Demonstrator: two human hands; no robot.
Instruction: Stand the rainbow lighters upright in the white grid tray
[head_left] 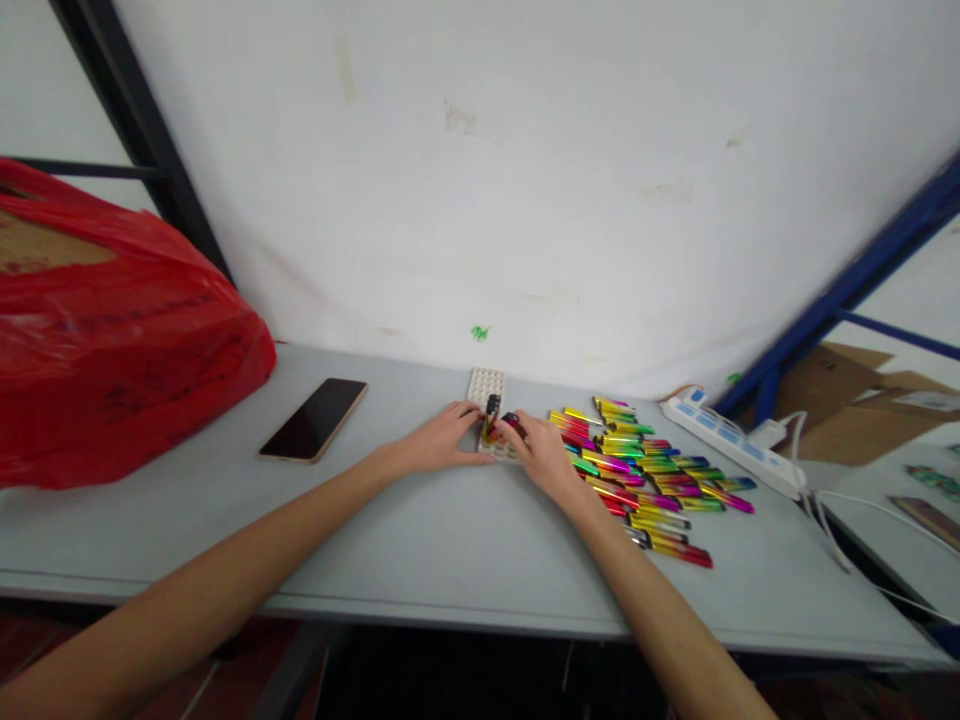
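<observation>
Tubes (493,404), slim and dark-ended, are located between the two hands, over the pale rack (487,383); their exact seating is not visible. Expect light, stiff pieces with a slick finish (the metallic shine suggests smooth film). Mid-body is probably the best hold, thumb opposed to fingertips, clear of the dark ends. The left hand (439,438) is at the rack's left side, thumb spread from the fingers; whether the fingertips press on a tube cannot be told. The right hand (541,452) is at the right side, thumb and finger close together against the tubes; whether they are clamped cannot be told. The surface is a flat grey table (390,560). From left to right it carries a red bag (135,350), a flat phone (315,420), the rack, a loose pile (675,487) of more tubes beside the right hand, and a power strip (739,445). Behind are a dark post (169,200), a marked white wall (525,220), a blue post (810,315) and cardboard (829,400).
</observation>
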